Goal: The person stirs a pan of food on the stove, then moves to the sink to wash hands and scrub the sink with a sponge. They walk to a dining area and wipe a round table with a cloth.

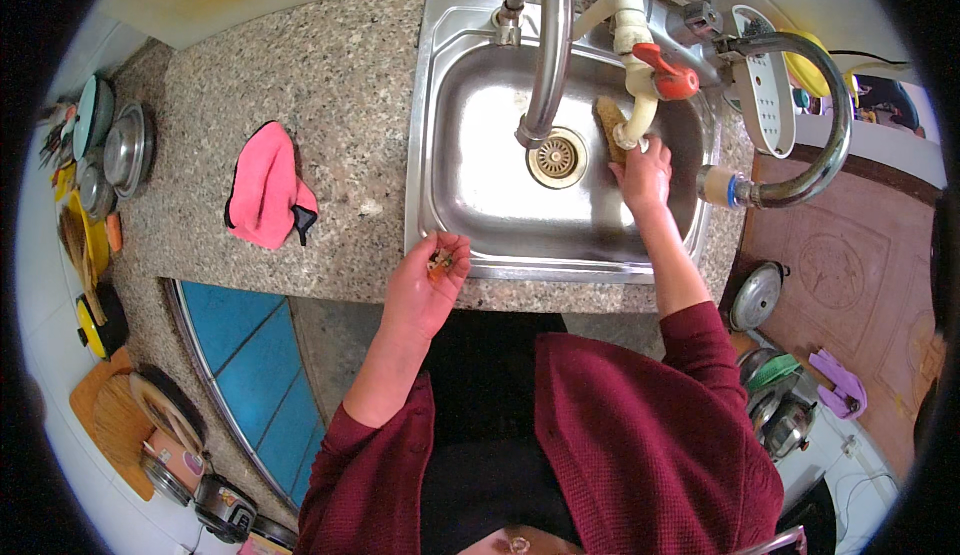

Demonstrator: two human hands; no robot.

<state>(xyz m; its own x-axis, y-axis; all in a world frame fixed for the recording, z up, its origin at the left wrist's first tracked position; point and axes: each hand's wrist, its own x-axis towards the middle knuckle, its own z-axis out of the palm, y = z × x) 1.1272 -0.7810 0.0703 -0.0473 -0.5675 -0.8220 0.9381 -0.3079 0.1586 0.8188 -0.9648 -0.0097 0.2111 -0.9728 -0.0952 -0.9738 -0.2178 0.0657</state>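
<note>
My left hand (431, 277) is palm up over the sink's front left corner, its fingers curled around small food scraps (439, 261), some of them orange. Inside the stainless steel sink (480, 202), my right hand (646, 176) is at the right side, under the mouth of a cream plastic pipe (639, 116) with a red valve handle (675, 80). Beside its fingers lies a brownish, elongated object (611, 123), perhaps a loofah; whether the hand grips it I cannot tell. The drain strainer (556, 157) sits left of that hand, near the end of a curved metal faucet (551, 67).
A pink cloth (266, 187) lies on the granite counter (352, 104). Metal bowls (127, 150) stand at the far left. A flexible metal spout (836, 127) arches over the sink's right edge, near a white soap rack (766, 104).
</note>
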